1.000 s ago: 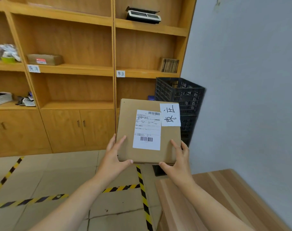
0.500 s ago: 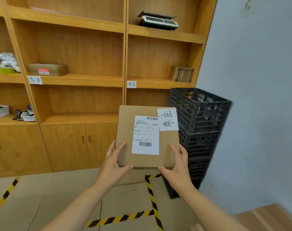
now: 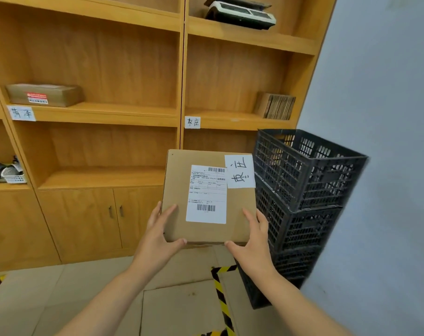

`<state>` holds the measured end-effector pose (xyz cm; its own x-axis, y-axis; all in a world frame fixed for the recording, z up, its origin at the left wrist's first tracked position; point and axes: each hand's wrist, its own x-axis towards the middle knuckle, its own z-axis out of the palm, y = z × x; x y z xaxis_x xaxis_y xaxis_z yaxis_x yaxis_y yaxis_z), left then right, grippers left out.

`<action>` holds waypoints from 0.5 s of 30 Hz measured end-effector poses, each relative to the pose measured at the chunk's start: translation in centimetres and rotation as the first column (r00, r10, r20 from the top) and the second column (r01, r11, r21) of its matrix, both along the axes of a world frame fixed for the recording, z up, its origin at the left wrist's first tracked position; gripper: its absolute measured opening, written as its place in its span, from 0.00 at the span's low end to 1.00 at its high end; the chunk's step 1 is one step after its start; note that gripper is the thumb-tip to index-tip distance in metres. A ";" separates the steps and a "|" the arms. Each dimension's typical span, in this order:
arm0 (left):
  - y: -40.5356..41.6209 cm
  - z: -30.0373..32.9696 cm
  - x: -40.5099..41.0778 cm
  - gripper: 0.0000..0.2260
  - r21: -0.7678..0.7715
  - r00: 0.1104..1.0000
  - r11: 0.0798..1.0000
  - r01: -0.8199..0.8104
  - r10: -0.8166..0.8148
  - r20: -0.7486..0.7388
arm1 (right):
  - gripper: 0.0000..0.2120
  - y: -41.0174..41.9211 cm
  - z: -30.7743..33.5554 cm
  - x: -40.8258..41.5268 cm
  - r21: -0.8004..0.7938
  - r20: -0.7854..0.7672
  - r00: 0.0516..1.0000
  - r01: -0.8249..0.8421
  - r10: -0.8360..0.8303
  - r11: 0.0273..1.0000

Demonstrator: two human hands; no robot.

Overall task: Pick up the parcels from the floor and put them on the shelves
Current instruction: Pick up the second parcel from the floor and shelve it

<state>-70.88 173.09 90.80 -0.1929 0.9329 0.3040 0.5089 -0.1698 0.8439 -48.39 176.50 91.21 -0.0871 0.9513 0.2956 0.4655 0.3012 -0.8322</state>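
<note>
Parcel [image 3: 207,197] between left hand [image 3: 159,241] and right hand [image 3: 253,246] (before wooden shelves [image 3: 104,112])

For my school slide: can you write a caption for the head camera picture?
Both hands, left hand and right hand, hold a labelled cardboard parcel before wooden shelves.

Matt brown cardboard parcel [image 3: 206,197] with smooth white paper labels [image 3: 206,194]; shelves [image 3: 104,110] of smooth, grained wood at upper left; black perforated plastic crates [image 3: 303,170] at right; pale matt floor tiles [image 3: 182,309].
</note>
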 end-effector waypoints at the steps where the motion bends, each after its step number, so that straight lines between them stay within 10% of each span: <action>1: 1.4 0.0 -0.3 0.36 0.000 1.000 1.000 -0.003 0.003 -0.001 | 0.40 1.6 -0.2 -0.2 0.002 -0.006 1.000 -0.009 0.009 1.000; 15: 23.1 3.2 -0.1 0.35 0.070 0.989 0.990 -0.125 0.130 -0.065 | 0.40 25.6 1.6 -0.1 0.029 -0.067 0.993 -0.092 0.094 0.995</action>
